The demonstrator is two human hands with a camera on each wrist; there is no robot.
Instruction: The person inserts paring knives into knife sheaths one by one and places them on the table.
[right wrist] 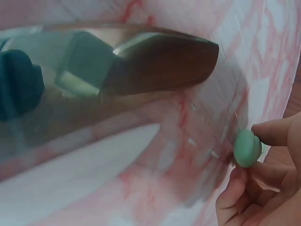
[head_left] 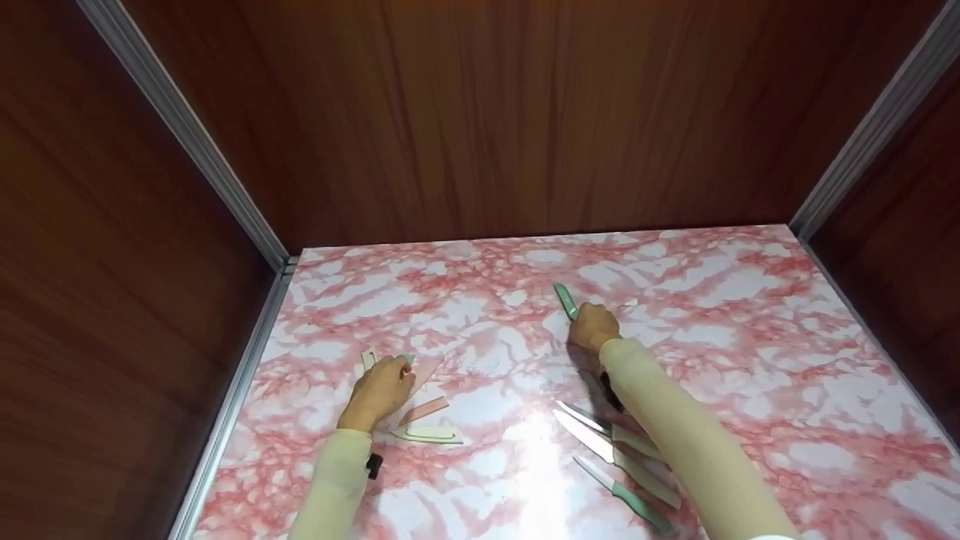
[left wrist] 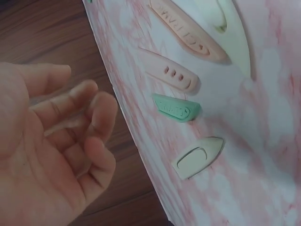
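My right hand (head_left: 595, 326) grips a green knife (head_left: 565, 300) over the far right part of the table. The knife's rounded green end (right wrist: 247, 148) shows between thumb and fingers in the right wrist view. My left hand (head_left: 381, 390) hovers over a group of blade covers, its fingers loosely curled around nothing. In the left wrist view, an orange cover (left wrist: 188, 33) with raised lettering, a pink cover (left wrist: 174, 74) with three holes, a green cover (left wrist: 176, 109) and a small cream cover (left wrist: 197, 157) lie in a row. A larger pale cover (left wrist: 237, 40) lies beside the orange one.
Several knives lie near my right forearm: a wide blade (head_left: 585, 435), a narrower blade (head_left: 586, 417) behind it, and a green-handled knife (head_left: 637, 504) in front. Wood-grain panels (head_left: 480, 120) enclose the pink-and-white marbled table (head_left: 495, 300) at the back and sides.
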